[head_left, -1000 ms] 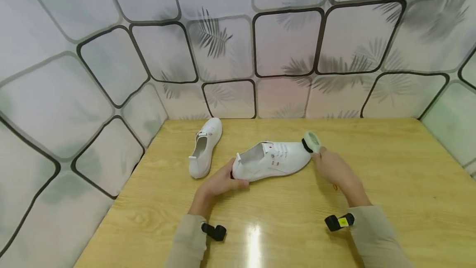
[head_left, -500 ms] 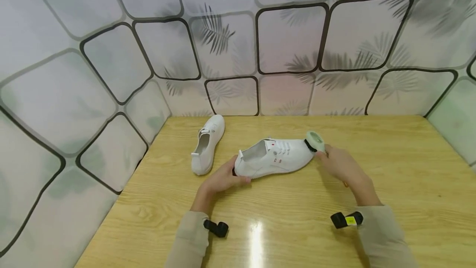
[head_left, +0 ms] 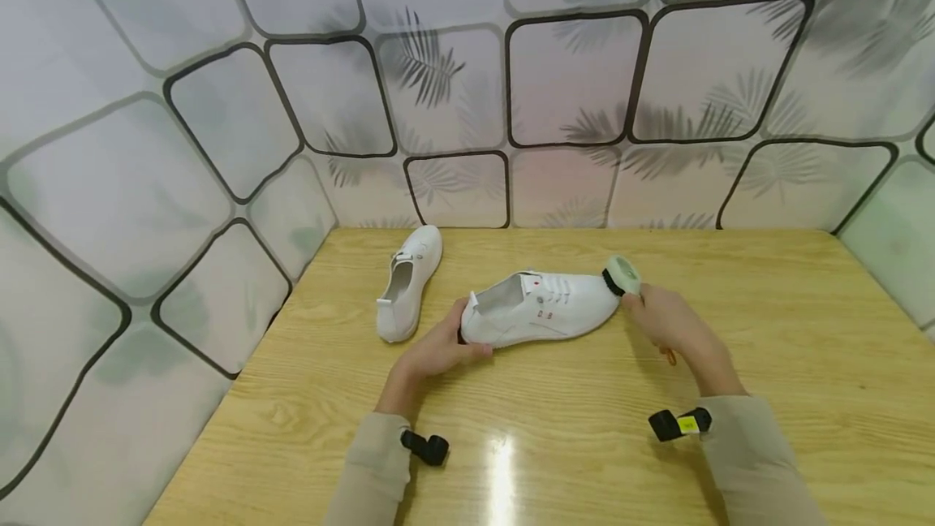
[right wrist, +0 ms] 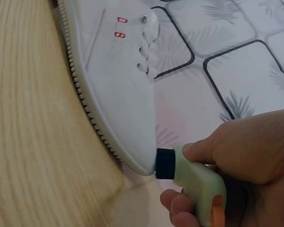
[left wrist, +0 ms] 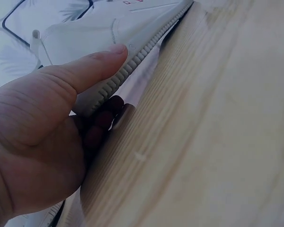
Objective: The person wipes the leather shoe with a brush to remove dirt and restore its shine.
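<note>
A white lace-up shoe [head_left: 577, 311] with small red letters is held by its heel in my left hand [head_left: 437, 350]. In the left wrist view the thumb of that hand [left wrist: 42, 109] lies along the shoe's side, with its fingers under the sole, which is tilted up off the wood. My right hand [head_left: 670, 319] grips a pale green brush [head_left: 623, 273] by its handle. The brush's dark bristles [right wrist: 165, 163] touch the shoe's toe tip in the right wrist view. An orange loop [right wrist: 217, 212] hangs from the handle.
A second white shoe [head_left: 409, 282] stands on the wooden table [head_left: 570, 437], left of the held one, toe to the back. A patterned wall covering [head_left: 453, 104] with leaf prints rises behind the table and along its left side.
The brush has shifted slightly at the shoe's toe, and the orange loop shows more below the right hand. The left hand keeps its hold on the heel. The head view has shifted a little.
</note>
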### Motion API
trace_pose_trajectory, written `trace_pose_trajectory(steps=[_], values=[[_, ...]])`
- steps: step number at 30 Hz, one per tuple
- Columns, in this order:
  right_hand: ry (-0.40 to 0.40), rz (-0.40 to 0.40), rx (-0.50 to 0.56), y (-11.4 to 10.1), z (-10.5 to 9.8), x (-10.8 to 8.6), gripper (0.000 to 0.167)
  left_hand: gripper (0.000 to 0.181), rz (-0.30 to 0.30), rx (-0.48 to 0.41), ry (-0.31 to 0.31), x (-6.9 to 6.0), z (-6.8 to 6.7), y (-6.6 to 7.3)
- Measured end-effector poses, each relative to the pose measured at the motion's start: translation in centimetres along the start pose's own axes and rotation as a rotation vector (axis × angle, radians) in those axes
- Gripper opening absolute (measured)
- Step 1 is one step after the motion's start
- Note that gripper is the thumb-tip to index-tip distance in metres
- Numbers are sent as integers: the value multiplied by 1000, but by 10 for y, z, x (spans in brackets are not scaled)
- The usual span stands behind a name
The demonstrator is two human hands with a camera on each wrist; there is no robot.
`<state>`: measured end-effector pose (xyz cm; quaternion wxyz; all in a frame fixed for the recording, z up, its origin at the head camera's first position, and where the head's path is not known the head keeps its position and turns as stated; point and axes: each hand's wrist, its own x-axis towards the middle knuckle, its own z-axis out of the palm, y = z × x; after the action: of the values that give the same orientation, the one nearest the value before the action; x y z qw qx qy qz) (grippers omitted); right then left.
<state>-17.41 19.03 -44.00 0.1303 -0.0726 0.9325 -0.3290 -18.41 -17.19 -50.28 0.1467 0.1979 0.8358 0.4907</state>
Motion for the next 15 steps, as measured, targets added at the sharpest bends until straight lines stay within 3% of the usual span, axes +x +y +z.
trace_pose_trajectory(steps=[4, 9, 15], values=[[-12, 2, 30, 4, -1, 3, 40, 87, -10, 24, -1, 1, 3, 2], [-65, -3, 41, 4, -5, -11, 36, 85, -30, 37, 4, -1, 4, 6], [-114, -22, 76, 0, -10, -22, 33, 78, 17, 17, 14, -2, 0, 10]])
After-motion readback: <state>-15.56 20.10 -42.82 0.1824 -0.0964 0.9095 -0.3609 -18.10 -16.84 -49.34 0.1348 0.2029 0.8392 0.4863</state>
